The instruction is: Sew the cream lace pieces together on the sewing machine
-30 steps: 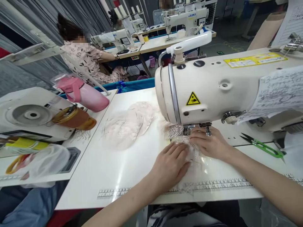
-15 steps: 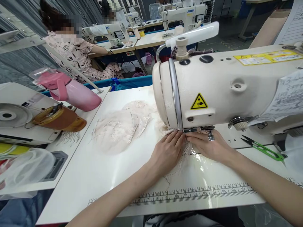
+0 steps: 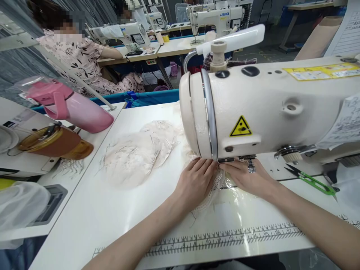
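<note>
Flanking lace trim (image 3: 215,183): pink fabric pile (image 3: 137,155), green snips (image 3: 312,181).

A pale cream lace piece (image 3: 215,185) with a scalloped edge lay flat on the white worktop (image 3: 118,213), its far end tucked under the sewing machine (image 3: 253,108) head, its near end trailing toward the printed ruler.

Lace pile (image 3: 137,155) lies left of sewing machine (image 3: 267,108); snips (image 3: 311,180) right.
</note>
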The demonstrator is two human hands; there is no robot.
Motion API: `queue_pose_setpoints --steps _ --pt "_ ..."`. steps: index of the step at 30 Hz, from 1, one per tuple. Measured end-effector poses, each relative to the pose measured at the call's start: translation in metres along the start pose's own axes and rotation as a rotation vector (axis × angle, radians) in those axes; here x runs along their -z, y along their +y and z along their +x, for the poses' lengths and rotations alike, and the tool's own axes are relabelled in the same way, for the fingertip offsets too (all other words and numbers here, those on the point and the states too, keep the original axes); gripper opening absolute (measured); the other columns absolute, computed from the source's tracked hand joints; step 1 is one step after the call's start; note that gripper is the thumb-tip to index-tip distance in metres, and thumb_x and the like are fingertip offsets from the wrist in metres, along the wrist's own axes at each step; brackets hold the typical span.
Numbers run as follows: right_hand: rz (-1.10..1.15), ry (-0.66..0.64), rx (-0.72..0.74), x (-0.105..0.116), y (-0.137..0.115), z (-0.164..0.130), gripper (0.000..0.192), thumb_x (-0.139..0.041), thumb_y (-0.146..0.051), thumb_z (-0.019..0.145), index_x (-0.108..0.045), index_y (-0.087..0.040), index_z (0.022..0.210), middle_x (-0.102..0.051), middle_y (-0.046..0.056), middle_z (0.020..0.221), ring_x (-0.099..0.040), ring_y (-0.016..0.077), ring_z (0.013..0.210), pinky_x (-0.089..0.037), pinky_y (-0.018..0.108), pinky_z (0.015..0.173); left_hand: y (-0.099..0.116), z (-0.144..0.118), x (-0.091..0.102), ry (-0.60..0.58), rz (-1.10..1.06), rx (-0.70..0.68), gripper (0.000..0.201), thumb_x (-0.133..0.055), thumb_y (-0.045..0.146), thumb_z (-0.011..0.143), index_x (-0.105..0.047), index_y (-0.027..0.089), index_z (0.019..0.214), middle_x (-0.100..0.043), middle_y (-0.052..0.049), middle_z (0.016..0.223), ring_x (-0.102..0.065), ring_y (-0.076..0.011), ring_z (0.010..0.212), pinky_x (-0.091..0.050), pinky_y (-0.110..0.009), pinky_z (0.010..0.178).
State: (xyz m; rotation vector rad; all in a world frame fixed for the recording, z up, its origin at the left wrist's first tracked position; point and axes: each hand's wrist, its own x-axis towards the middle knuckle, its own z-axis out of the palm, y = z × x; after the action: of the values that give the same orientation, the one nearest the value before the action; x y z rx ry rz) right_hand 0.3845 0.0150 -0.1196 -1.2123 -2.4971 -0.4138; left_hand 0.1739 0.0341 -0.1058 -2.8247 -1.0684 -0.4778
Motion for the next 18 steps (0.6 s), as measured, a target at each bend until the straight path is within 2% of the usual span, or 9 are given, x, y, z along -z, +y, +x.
queue_pose_setpoints --steps 3,8,12,15,18 --pt "0.027 0.019 -0.028 0.001 0.0 0.001 0.036 -0.042 -0.013 0.088 -0.063 -0.027 0.114 -0.067 -0.003 0.117 -0.065 0.0206 0.096 -0.042 0.031 0.052 0.0 0.0 0.0 0.001 0.004 0.015 0.03 -0.04 0.02 0.095 -0.059 0.014 0.117 -0.066 -0.007 0.114 -0.062 -0.0224 0.104 -0.044 -0.041 0.098" --pt "0.068 0.092 -0.019 0.001 0.001 0.004 0.029 -0.046 -0.014 0.087 -0.065 -0.025 0.106 -0.07 -0.004 0.111 -0.065 0.0193 0.091 -0.042 0.032 0.058 0.002 0.001 0.001 -0.007 0.009 0.024 0.032 -0.039 0.021 0.096 -0.057 0.014 0.122 -0.063 -0.007 0.123 -0.059 -0.0218 0.112 -0.041 -0.041 0.101" --pt "0.114 0.082 -0.019 -0.001 0.002 0.004 0.031 -0.049 -0.009 0.083 -0.064 -0.023 0.107 -0.069 -0.001 0.113 -0.064 0.0187 0.094 -0.042 0.031 0.065 0.001 0.0 0.017 -0.021 0.04 -0.001 0.033 -0.038 0.023 0.098 -0.055 0.016 0.125 -0.06 -0.007 0.127 -0.056 -0.0219 0.116 -0.04 -0.04 0.1" --pt "0.119 0.053 -0.021 0.0 0.003 0.003 0.035 -0.047 -0.006 0.081 -0.064 -0.022 0.107 -0.067 0.0 0.117 -0.065 0.0179 0.09 -0.04 0.031 0.062 -0.007 -0.014 0.038 -0.052 0.027 -0.147 0.038 -0.038 0.037 0.099 -0.057 0.015 0.123 -0.062 -0.008 0.125 -0.058 -0.0245 0.113 -0.046 -0.038 0.085" --pt "0.145 0.039 -0.018 0.003 0.003 0.003 0.036 -0.044 -0.004 0.082 -0.064 -0.022 0.106 -0.067 0.001 0.117 -0.064 0.0164 0.086 -0.038 0.03 0.06 -0.015 -0.042 0.052 -0.1 0.002 -0.421 0.063 -0.032 0.061 0.094 -0.057 0.011 0.121 -0.063 -0.012 0.123 -0.061 -0.0256 0.101 -0.048 -0.035 0.07"
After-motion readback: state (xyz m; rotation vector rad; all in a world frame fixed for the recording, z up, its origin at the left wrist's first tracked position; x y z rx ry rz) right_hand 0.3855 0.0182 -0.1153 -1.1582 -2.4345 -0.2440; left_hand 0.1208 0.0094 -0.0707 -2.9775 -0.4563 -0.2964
